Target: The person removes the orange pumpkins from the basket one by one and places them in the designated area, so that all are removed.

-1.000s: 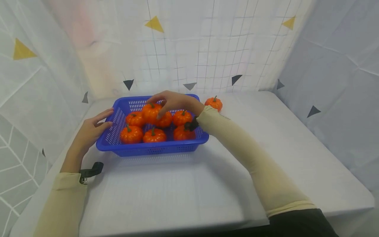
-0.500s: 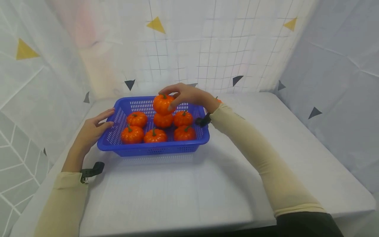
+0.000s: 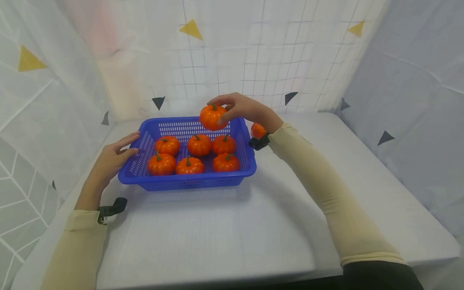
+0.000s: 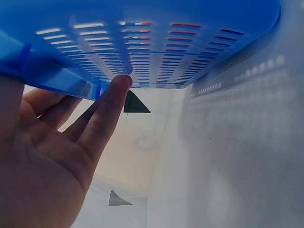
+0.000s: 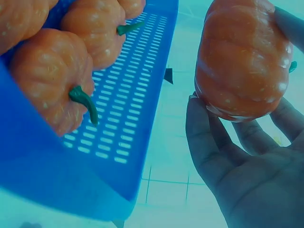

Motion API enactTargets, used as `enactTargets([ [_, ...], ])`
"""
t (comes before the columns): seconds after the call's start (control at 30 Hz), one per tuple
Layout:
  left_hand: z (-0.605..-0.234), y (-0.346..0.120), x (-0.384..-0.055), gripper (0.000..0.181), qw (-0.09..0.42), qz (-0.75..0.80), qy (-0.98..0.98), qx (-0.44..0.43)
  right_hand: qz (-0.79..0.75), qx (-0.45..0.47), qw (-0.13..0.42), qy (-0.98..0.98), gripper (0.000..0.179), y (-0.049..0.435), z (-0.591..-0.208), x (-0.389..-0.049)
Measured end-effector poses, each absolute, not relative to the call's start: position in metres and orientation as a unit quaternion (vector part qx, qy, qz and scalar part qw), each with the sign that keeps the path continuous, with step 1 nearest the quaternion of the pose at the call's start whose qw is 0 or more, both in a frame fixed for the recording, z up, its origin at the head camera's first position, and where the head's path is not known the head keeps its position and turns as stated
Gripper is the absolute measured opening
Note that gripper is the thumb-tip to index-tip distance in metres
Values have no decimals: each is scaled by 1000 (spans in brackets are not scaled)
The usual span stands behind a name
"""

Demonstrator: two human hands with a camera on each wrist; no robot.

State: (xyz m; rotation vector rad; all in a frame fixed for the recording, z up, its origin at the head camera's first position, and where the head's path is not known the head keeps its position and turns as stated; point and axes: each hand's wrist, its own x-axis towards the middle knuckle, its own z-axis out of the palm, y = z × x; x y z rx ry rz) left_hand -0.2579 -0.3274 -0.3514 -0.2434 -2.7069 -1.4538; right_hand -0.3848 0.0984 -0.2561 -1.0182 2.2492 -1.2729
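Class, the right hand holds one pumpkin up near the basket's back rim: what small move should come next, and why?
Probably the right hand should carry its held pumpkin rightward, away from the basket: over the last second it has risen and shifted right, and a lone pumpkin already sits on the table on that side.

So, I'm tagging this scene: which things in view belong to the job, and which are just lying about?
Part of the job:
blue basket, touched by the left hand
held pumpkin, in the right hand
six pumpkins inside the basket
lone pumpkin right of the basket, probably

Just there:
patterned backdrop
wrist cameras
white tabletop
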Motion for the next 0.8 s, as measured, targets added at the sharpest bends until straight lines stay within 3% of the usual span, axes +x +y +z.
enactTargets([
  [0.8,-352,-328,-257,60,31,-468,-880,-78,-449,-329,126,821,63,145,-259,-396],
])
